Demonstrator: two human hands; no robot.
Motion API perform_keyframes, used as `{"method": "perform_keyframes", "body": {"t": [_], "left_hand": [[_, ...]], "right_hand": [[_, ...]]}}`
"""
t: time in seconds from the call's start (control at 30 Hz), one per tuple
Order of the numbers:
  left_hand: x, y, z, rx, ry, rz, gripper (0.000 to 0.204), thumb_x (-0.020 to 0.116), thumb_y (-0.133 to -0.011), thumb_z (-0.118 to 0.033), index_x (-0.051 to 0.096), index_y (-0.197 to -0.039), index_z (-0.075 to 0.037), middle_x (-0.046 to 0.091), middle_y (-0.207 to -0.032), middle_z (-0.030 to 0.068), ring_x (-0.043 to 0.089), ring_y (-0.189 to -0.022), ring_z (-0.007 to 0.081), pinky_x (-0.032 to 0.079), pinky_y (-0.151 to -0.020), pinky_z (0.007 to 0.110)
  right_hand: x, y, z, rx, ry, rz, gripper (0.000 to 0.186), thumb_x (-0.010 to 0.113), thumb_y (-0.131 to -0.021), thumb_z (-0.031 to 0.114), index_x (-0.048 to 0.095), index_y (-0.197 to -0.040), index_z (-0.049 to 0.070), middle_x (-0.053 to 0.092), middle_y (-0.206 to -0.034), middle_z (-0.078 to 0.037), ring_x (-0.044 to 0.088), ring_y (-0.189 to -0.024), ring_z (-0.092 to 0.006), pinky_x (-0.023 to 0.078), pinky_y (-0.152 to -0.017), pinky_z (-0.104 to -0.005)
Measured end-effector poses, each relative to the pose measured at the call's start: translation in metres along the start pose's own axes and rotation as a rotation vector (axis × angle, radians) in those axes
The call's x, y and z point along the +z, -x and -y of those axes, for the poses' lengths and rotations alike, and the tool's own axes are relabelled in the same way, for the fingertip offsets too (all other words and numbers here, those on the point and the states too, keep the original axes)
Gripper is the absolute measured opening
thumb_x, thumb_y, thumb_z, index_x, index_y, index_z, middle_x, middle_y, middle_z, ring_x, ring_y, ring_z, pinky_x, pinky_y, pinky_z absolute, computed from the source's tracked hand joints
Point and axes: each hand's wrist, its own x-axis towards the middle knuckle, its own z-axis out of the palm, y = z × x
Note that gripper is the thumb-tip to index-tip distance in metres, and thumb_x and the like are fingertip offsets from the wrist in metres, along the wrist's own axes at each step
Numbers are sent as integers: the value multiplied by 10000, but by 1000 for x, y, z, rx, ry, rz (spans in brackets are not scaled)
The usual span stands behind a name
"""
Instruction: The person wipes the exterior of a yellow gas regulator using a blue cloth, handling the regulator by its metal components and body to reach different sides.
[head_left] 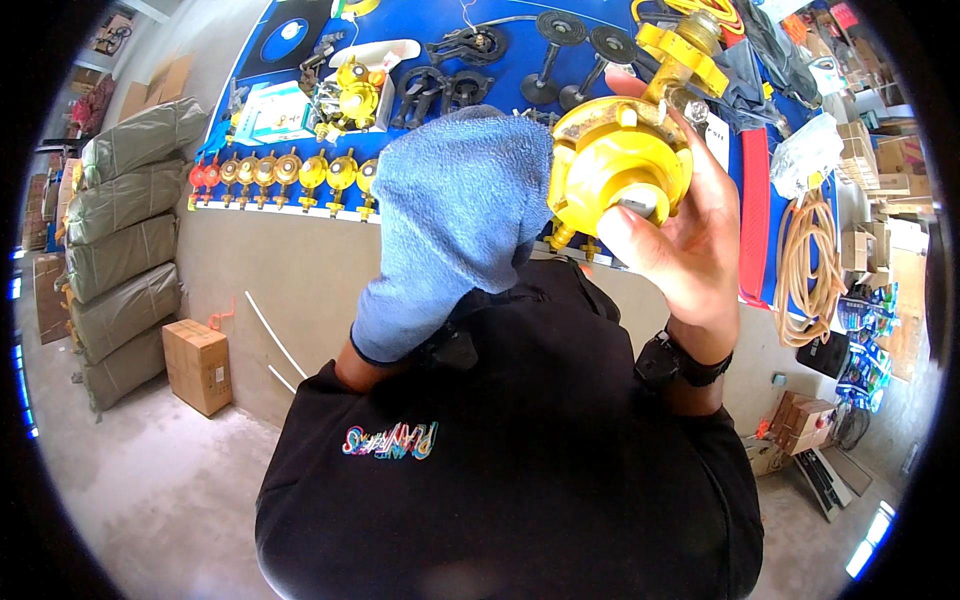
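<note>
My right hand (680,265) grips a yellow metal regulator (600,165) with brass-coloured fittings, its thumb pressed on the silver centre of the round body and its fingers behind. Beside it, a light blue cloth (450,190) covers my left hand down to the wrist (357,368), so those fingers are hidden. The cloth is very close to the regulator's left side; whether they touch I cannot tell.
A blue table (405,25) bears rowed regulators (342,175), black burner parts (478,45) and a boxed set (280,110). Coiled hose (805,260) hangs at right. Wrapped bundles (130,220) and a cardboard box (195,365) stand at left.
</note>
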Motion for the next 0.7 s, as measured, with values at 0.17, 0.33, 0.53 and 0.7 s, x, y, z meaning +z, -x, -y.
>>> {"method": "perform_keyframes", "body": {"t": [0.17, 0.33, 0.53, 0.7], "left_hand": [[-14, -11, -7, 14, 7, 259, 328, 773, -627, -200, 719, -931, -87, 656, -881, 133, 648, -842, 320, 532, -718, 420], [0, -3, 2, 179, 6, 25, 291, 783, -595, -248, 705, -829, -93, 628, -784, 160, 630, -765, 365, 508, -668, 445], [-1, 1, -4, -59, 99, 191, 376, 786, -558, -216, 708, -909, -105, 635, -852, 107, 633, -843, 321, 518, -701, 433], [-4, -3, -1, 12, 94, 69, 392, 791, -532, -189, 706, -905, -105, 636, -823, 113, 642, -780, 325, 520, -667, 429]], "right_hand": [[-9, 0, -11, 10, -148, -3, 754, 769, -815, -13, 368, -1449, -83, 601, -1288, -133, 606, -1167, -193, 489, -998, -325], [-5, 1, -11, -4, -121, -30, 750, 768, -816, -14, 367, -1446, -88, 582, -1317, -137, 602, -1178, -197, 483, -1013, -329], [2, 1, -5, -28, 29, -2, 682, 647, -825, -4, 369, -1443, -89, 431, -1489, -169, 563, -1245, -228, 462, -1040, -345], [3, 0, -3, 12, 8, -18, 664, 681, -837, 93, 408, -1413, -97, 438, -1483, -177, 575, -1226, -227, 470, -1030, -350]]}}
